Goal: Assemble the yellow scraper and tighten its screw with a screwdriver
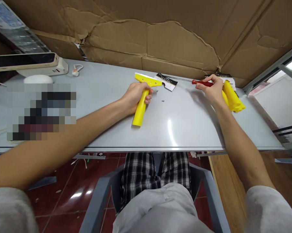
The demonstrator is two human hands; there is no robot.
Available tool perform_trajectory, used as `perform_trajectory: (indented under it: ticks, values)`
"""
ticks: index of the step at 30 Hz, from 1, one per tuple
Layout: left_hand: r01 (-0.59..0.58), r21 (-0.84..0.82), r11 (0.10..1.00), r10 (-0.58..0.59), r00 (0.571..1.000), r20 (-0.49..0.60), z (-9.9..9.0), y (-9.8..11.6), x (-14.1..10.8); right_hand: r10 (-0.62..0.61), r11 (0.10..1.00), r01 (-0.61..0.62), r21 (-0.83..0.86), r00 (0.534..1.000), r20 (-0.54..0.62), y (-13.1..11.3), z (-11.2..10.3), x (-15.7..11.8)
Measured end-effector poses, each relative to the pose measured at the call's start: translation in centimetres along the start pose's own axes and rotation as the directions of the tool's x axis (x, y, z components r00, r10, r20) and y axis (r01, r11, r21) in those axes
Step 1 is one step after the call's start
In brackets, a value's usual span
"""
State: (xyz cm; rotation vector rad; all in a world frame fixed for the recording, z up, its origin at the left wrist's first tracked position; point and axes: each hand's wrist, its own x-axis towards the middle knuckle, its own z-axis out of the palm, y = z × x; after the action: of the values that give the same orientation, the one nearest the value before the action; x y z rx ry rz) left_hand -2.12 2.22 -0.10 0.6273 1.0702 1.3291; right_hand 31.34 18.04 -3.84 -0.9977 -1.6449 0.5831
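My left hand is wrapped round the yellow handle of a scraper, whose wide head points away from me. Two small screws lie on the table just right of it. Behind the scraper head is a black-and-white card. Farther right, my right hand grips the red handle of a screwdriver; its thin shaft points left toward the card. Beside the right wrist lie yellow pieces, partly hidden by the hand, with another printed card behind them.
A cardboard sheet stands along the back of the grey table. At the left are a phone on a white box, a white round object, a small plug and a blurred-out item.
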Motion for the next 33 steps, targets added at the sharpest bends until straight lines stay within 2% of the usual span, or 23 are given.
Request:
perform_trajectory:
  ticks: [2, 3, 6, 11, 16, 20, 24, 27, 30, 33]
  values:
    - [-0.002, 0.014, 1.000, 0.002, 1.000, 0.001, 0.1, 0.0, -0.1, 0.034, 0.990, -0.046, -0.132, 0.995, -0.091, -0.3, 0.0, -0.4]
    - [-0.003, 0.023, 1.000, 0.003, 1.000, -0.006, 0.1, 0.1, -0.1, 0.045, 0.980, -0.063, -0.191, 0.994, -0.100, -0.5, 0.1, -0.6]
    - [0.021, 0.057, 0.998, -0.020, 1.000, -0.022, 0.2, 0.2, -0.3, 0.020, 0.949, -0.019, -0.313, 1.000, 0.000, -0.7, 0.7, -1.2]
    - [0.013, 0.071, 0.997, -0.014, 1.000, 0.016, 0.1, 0.2, -0.2, -0.118, 0.883, 0.186, -0.431, 0.977, 0.180, -0.9, 1.6, -1.8]
    - [0.022, 0.076, 0.997, -0.023, 1.000, 0.010, 0.0, 0.2, 0.0, -0.116, 0.884, 0.232, -0.406, 0.950, 0.290, -1.8, 1.5, -2.1]
    - [0.019, 0.065, 0.998, -0.019, 1.000, 0.010, -0.2, 0.2, 0.1, -0.116, 0.894, 0.267, -0.360, 0.914, 0.389, -3.6, 1.5, -2.6]
    - [0.021, 0.062, 0.998, -0.022, 1.000, 0.012, -0.3, 0.2, 0.1, -0.033, 0.932, 0.195, -0.305, 0.885, 0.465, -5.6, 1.7, -3.3]
    - [0.013, 0.051, 0.999, -0.013, 1.000, 0.011, -0.2, 0.2, 0.1, 0.010, 0.945, 0.144, -0.293, 0.885, 0.466, -6.7, 2.2, -3.8]
    - [0.003, 0.054, 0.999, -0.004, 1.000, 0.021, -0.2, 0.2, 0.0, 0.004, 0.949, 0.145, -0.278, 0.881, 0.473, -7.0, 2.8, -4.3]
    - [0.004, 0.067, 0.998, -0.006, 1.000, 0.029, -0.3, 0.1, 0.1, 0.023, 0.960, 0.128, -0.250, 0.850, 0.526, -6.9, 3.4, -4.6]
